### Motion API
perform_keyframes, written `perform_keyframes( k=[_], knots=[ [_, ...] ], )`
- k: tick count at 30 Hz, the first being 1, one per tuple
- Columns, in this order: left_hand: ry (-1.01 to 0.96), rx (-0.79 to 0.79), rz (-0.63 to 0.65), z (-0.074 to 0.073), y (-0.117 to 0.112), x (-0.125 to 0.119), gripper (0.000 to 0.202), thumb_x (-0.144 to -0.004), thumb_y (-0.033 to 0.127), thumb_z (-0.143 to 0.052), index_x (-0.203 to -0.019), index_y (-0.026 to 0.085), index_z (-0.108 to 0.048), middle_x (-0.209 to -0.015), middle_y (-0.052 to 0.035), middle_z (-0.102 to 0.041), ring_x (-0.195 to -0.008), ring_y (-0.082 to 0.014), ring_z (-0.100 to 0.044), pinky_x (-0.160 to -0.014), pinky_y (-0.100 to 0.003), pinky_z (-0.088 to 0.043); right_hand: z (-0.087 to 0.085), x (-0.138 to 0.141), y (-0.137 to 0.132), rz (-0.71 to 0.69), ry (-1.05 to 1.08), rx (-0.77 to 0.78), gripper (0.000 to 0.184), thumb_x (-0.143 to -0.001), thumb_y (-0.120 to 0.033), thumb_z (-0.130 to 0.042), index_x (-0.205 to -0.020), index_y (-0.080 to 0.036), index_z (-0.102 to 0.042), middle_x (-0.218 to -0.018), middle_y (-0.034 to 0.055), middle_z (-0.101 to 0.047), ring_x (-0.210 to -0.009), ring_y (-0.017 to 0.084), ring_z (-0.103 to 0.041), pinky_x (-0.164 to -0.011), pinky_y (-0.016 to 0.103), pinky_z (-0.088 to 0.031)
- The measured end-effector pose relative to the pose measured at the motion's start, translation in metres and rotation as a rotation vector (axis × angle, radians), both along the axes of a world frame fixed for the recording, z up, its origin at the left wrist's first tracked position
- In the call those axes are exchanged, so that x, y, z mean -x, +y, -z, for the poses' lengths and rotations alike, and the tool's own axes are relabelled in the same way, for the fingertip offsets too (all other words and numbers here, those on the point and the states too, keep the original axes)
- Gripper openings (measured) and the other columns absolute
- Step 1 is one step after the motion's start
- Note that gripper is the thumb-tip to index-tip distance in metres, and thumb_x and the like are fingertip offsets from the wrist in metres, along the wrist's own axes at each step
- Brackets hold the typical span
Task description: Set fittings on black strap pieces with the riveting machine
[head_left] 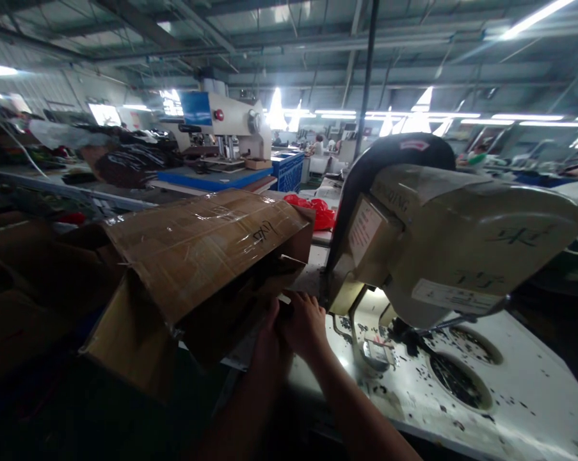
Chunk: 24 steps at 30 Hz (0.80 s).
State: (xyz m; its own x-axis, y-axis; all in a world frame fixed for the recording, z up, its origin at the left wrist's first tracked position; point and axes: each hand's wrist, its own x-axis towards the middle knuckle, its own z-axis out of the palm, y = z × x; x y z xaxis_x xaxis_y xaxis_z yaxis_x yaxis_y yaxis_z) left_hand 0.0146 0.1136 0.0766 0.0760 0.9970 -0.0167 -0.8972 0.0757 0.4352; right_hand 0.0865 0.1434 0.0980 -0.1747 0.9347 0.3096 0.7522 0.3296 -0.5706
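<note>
Both hands are close together at the shadowed side of an open cardboard box (212,237), left of a cream-coloured machine (461,230). My right hand (308,323) has its fingers bent over a small dark thing (285,310) with a pale patch on it. Against the other side of that thing my left hand (269,330) is closed, its thumb pointing up and its other fingers mostly hidden in shadow. What kind of thing they hold is too dark to tell. The inside of the box is also dark.
Dark scraps lie over the white machine table (533,358), which has round openings. Behind the box are a red plastic bag (317,211), a press machine (226,121) on a blue board, and a blue crate (289,169). More cardboard (24,275) is at the left.
</note>
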Motion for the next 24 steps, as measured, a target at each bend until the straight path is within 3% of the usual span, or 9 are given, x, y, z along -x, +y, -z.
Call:
perform_keyframes(
  k=[6,12,15,18,21,24],
  knots=[
    [0.074,-0.035,-0.04,0.012,0.001,0.008,0.034,-0.084,0.034,-0.081,-0.111,0.014,-0.076,-0.124,-0.0111,-0.072,-0.137,-0.0298,-0.055,-0.123,-0.042,-0.036,-0.001,0.0,0.006,-0.081,0.065,0.097,0.042,-0.089,-0.027,-0.065,-0.13,-0.022,-0.069,-0.13,0.0104,-0.07,-0.123,0.033,-0.06,-0.097,0.042,-0.042],
    [0.086,-0.039,-0.163,0.019,-0.001,0.012,0.045,-0.078,0.027,-0.087,-0.12,0.021,-0.073,-0.126,-0.0069,-0.072,-0.132,-0.0272,-0.059,-0.122,-0.042,-0.038,-0.002,0.004,0.011,-0.15,0.144,0.193,0.045,-0.083,-0.029,-0.069,-0.127,-0.023,-0.071,-0.117,0.0083,-0.076,-0.102,0.028,-0.07,-0.084,0.034,-0.051],
    [0.048,0.055,-0.18,0.014,0.0,0.018,0.03,-0.08,0.019,-0.082,-0.109,0.016,-0.075,-0.117,-0.0088,-0.075,-0.124,-0.0251,-0.064,-0.116,-0.037,-0.044,-0.002,0.008,0.01,-0.19,0.161,0.151,0.054,-0.078,-0.015,-0.064,-0.132,-0.019,-0.068,-0.126,0.012,-0.072,-0.113,0.029,-0.068,-0.096,0.039,-0.051],
    [0.018,0.152,-0.277,0.01,0.004,0.026,0.014,-0.083,0.016,-0.074,-0.097,0.014,-0.075,-0.103,-0.0088,-0.076,-0.108,-0.0226,-0.071,-0.103,-0.034,-0.053,-0.003,0.009,0.006,-0.345,0.277,0.169,0.069,-0.069,-0.008,-0.065,-0.136,-0.02,-0.066,-0.135,0.0109,-0.068,-0.125,0.029,-0.063,-0.108,0.043,-0.047],
    [0.008,0.168,-0.326,0.007,0.006,0.034,0.011,-0.085,0.015,-0.069,-0.095,0.015,-0.074,-0.097,-0.008,-0.075,-0.097,-0.0208,-0.072,-0.093,-0.032,-0.057,-0.005,0.006,0.004,-0.478,0.613,0.363,0.065,-0.071,-0.022,-0.074,-0.135,-0.023,-0.066,-0.129,0.0081,-0.072,-0.119,0.029,-0.067,-0.103,0.043,-0.053],
    [-0.004,0.198,-0.356,0.005,0.002,0.044,0.012,-0.089,0.016,-0.063,-0.096,0.014,-0.072,-0.092,-0.0087,-0.074,-0.087,-0.0201,-0.072,-0.085,-0.034,-0.06,-0.006,0.009,0.011,-0.371,0.78,0.365,0.046,-0.087,-0.044,-0.065,-0.126,-0.02,-0.07,-0.126,0.0102,-0.073,-0.113,0.029,-0.07,-0.093,0.041,-0.058]
  ],
)
